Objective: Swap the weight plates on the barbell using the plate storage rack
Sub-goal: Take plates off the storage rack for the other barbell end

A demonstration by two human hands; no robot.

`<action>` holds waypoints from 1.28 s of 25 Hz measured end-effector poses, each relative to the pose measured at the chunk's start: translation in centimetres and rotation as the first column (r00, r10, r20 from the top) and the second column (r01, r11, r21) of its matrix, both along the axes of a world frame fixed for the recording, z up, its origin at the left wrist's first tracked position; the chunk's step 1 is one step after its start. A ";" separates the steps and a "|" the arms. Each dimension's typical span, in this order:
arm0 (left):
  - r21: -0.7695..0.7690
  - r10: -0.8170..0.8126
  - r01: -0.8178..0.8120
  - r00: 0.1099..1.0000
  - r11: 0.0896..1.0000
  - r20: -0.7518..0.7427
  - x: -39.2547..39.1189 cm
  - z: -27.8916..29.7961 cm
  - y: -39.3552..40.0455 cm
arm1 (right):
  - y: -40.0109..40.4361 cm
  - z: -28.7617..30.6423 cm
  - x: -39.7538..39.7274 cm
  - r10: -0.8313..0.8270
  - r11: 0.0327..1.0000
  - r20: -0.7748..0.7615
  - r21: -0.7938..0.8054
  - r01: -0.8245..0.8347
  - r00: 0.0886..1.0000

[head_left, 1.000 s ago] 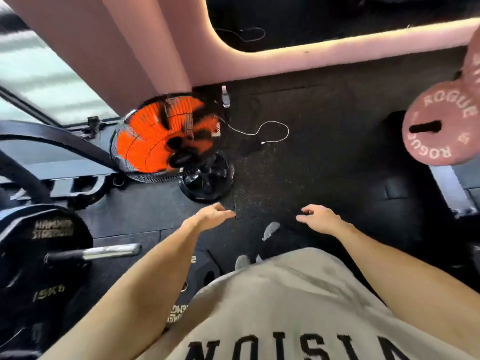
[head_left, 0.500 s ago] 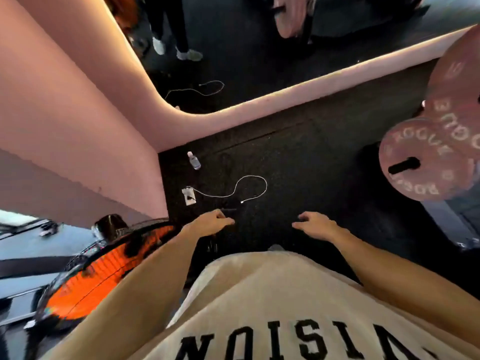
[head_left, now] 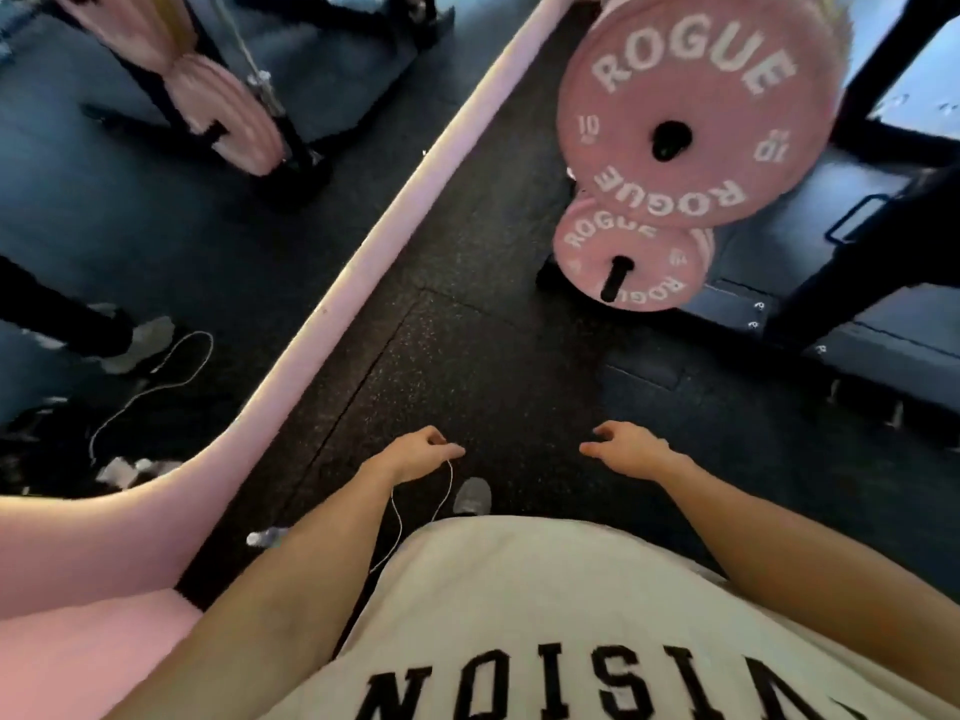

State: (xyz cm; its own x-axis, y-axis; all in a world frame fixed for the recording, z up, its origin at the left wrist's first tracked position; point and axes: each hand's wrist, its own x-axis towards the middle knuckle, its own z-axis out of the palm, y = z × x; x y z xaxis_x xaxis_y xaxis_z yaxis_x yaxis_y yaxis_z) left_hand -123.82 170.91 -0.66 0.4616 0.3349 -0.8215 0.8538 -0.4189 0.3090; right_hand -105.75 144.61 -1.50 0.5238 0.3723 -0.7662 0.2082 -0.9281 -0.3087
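A large pink plate [head_left: 691, 96] marked ROGUE and 10 hangs on a black peg of the storage rack [head_left: 810, 298] at the upper right. Below it a smaller pink ROGUE plate [head_left: 634, 265] sits on a lower peg. My left hand [head_left: 415, 454] and my right hand [head_left: 628, 452] hang in front of my beige shirt, low in the middle. Both hold nothing, with fingers loosely curled and apart. The plates are well ahead of my hands. The barbell is out of view.
A pink-framed floor mirror [head_left: 363, 252] runs diagonally on the left and reflects the rack and plates. A white cable [head_left: 400, 517] and a small bottle [head_left: 265, 536] lie on the black rubber floor by my left arm. My shoe [head_left: 472, 495] shows between my arms.
My view has swung right and up, away from the black barbell plates and the orange fan, toward the pink plates on the rack. Both hands stay empty in front of me.
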 end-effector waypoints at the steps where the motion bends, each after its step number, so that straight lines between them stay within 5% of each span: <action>1: -0.010 -0.045 0.045 0.999 0.999 0.001 1.5 -0.1 0.9 | -0.2 0.3 -0.2 -0.054 0.998 -0.005 -0.024 0.054 0.999; 6: -0.088 -0.320 0.320 0.947 0.943 0.021 8.2 -0.8 3.8 | -0.4 0.6 -2.2 -0.376 0.924 -0.025 -0.082 0.373 0.926; 11: -0.085 -0.440 0.444 0.896 0.892 0.061 15.0 1.2 6.1 | -0.1 2.5 -0.9 -0.496 0.867 -0.012 -0.066 0.494 0.868; 16: 0.064 -0.407 0.403 0.883 0.913 0.236 25.2 8.3 6.2 | 0.5 7.6 7.9 -0.494 0.868 0.183 0.053 0.493 0.850; 21: 0.190 -0.396 0.348 0.768 0.918 0.503 35.6 19.0 5.7 | 1.3 17.5 19.4 -0.429 0.903 0.370 0.212 0.374 0.824; 32: 0.338 -0.353 0.110 0.388 0.935 0.851 52.4 42.7 8.1 | 1.4 40.9 37.5 -0.489 0.868 0.714 0.453 0.203 0.501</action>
State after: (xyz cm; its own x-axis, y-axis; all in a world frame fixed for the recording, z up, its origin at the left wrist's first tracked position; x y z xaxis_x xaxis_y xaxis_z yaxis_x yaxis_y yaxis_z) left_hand -71.37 179.00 42.01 0.9676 0.1812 0.1760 0.0030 -0.7049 0.7093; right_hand -68.27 145.98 39.45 0.9825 0.1299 0.1335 0.1760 -0.8825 -0.4362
